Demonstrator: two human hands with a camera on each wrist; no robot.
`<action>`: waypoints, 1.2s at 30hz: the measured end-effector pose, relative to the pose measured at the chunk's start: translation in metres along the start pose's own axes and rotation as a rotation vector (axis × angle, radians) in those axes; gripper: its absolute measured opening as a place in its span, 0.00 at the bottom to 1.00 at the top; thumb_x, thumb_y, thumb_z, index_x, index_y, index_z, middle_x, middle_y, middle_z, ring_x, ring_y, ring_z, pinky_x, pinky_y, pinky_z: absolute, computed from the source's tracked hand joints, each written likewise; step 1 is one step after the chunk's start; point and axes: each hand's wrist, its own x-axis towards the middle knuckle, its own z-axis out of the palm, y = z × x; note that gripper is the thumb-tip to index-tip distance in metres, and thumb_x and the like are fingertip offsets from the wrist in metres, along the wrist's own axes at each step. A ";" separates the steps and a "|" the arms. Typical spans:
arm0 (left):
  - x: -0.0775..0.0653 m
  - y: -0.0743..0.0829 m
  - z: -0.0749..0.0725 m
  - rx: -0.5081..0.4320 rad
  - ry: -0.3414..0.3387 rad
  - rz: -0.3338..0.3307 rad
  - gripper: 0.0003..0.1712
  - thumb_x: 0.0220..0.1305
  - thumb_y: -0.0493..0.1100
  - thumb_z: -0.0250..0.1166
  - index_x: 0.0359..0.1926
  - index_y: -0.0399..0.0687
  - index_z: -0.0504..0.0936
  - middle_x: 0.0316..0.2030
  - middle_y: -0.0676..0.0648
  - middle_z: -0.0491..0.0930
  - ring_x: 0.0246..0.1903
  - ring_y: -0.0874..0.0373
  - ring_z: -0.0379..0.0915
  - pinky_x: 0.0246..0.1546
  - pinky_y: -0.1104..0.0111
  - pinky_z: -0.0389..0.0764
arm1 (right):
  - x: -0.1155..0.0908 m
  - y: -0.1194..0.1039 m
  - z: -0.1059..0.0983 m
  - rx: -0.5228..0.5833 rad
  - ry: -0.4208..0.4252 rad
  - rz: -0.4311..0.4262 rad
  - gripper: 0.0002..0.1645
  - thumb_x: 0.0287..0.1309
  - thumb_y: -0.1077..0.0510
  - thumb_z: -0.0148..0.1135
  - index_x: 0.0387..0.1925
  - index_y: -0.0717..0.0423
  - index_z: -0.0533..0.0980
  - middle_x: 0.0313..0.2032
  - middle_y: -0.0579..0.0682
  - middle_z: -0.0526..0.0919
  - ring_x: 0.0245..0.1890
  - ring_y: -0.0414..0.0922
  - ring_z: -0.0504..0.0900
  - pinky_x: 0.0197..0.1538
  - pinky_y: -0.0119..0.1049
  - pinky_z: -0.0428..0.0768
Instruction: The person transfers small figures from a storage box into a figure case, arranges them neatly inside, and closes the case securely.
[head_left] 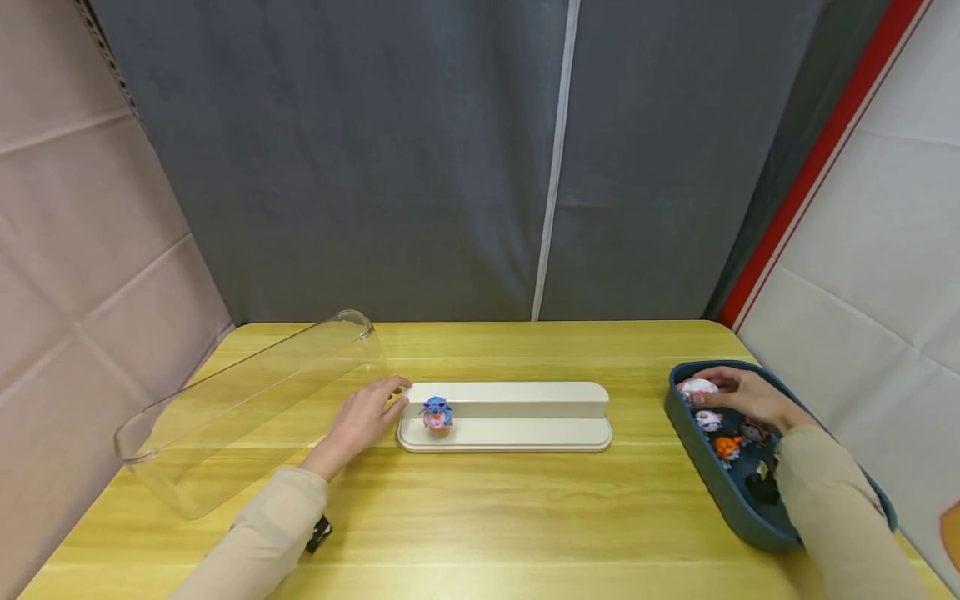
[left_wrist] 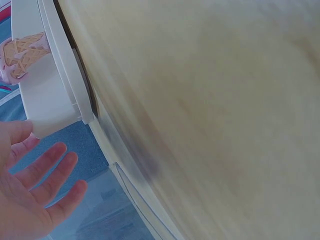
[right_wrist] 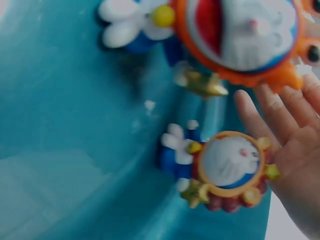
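My left hand [head_left: 367, 412] is at the left end of a white display base [head_left: 525, 433], fingers relaxed and spread. In the left wrist view, fingertips [left_wrist: 22, 131] meet the base's corner. A small blue figurine [head_left: 437, 417] with a pink ice-cream-cone body stands at that end of the base. My right hand [head_left: 750, 398] reaches into a dark blue bin [head_left: 765, 533], thumb and fingers on either side of a white and pink figurine [head_left: 696, 388]. Extended fingers show in the right wrist view, beside an orange-rimmed figurine [right_wrist: 260, 40] and a brown-rimmed figurine [right_wrist: 230, 162].
A long clear plastic cover [head_left: 247, 400] lies slantwise at the table's left. Several other figurines lie in the bin, including a white one [head_left: 708, 420] and a dark one [head_left: 763, 485]. A grey curtain [head_left: 375, 167] hangs behind the wooden table [head_left: 510, 525], with pale side walls.
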 end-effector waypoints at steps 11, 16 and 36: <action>0.001 -0.001 0.000 -0.003 0.004 0.002 0.12 0.60 0.42 0.58 0.45 0.47 0.76 0.38 0.45 0.78 0.35 0.49 0.74 0.32 0.56 0.73 | -0.006 -0.017 -0.014 -0.075 0.041 0.005 0.36 0.56 0.44 0.54 0.56 0.69 0.61 0.46 0.63 0.71 0.43 0.54 0.71 0.42 0.46 0.71; 0.001 0.000 0.001 -0.001 -0.004 -0.005 0.12 0.60 0.42 0.58 0.45 0.47 0.76 0.38 0.45 0.78 0.35 0.49 0.74 0.33 0.56 0.74 | -0.010 -0.028 -0.021 -0.087 0.050 -0.012 0.34 0.57 0.46 0.54 0.55 0.68 0.62 0.45 0.62 0.72 0.41 0.53 0.71 0.41 0.43 0.73; 0.001 -0.002 0.001 0.002 0.001 -0.002 0.12 0.59 0.42 0.59 0.45 0.47 0.76 0.37 0.46 0.78 0.35 0.50 0.74 0.32 0.57 0.74 | -0.019 -0.088 -0.028 -0.101 0.106 -0.136 0.29 0.56 0.50 0.56 0.53 0.66 0.66 0.42 0.58 0.75 0.40 0.51 0.73 0.37 0.31 0.73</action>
